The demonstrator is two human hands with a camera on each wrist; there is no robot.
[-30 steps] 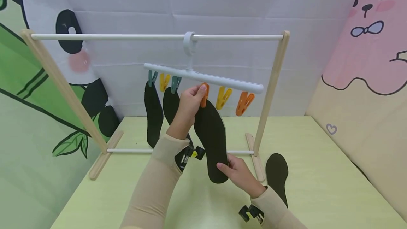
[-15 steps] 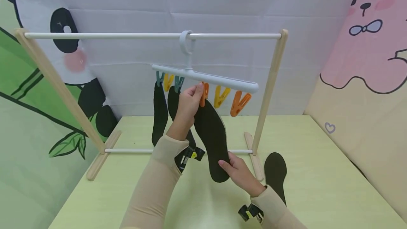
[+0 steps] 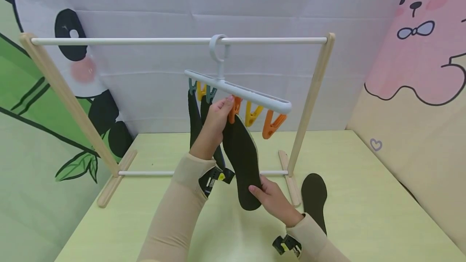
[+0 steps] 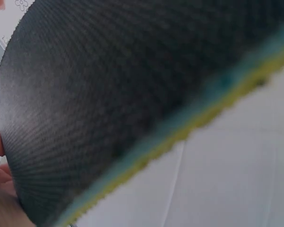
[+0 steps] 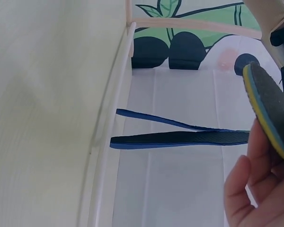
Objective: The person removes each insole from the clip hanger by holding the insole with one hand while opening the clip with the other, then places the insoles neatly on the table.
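My left hand point(image 3: 214, 126) pinches an orange clothespin point(image 3: 236, 108) on the white clip hanger point(image 3: 251, 94). Just under that clip is the top end of a black shoe insole point(image 3: 242, 161); whether the clip bites on it is hidden by my fingers. My right hand point(image 3: 275, 200) grips the insole's lower end, thumb on the front face. Up close, the left wrist view is filled by a dark ribbed insole point(image 4: 94, 94) with a blue and yellow edge. In the right wrist view, fingers of the right hand point(image 5: 260, 189) hold an insole point(image 5: 270, 106).
Two more black insoles point(image 3: 194, 114) hang from green clips at the hanger's left. A yellow clip point(image 3: 253, 114) and an orange clip point(image 3: 273, 124) hang to the right. The hanger hooks over a white rod point(image 3: 145, 41) on a wooden rack. Another insole point(image 3: 314, 197) lies on the table point(image 3: 371, 213).
The hanger has swivelled on its hook, its right end coming nearer and its left end moving back. The hung insoles shifted rightward with it. Both hands keep their holds in nearly the same place.
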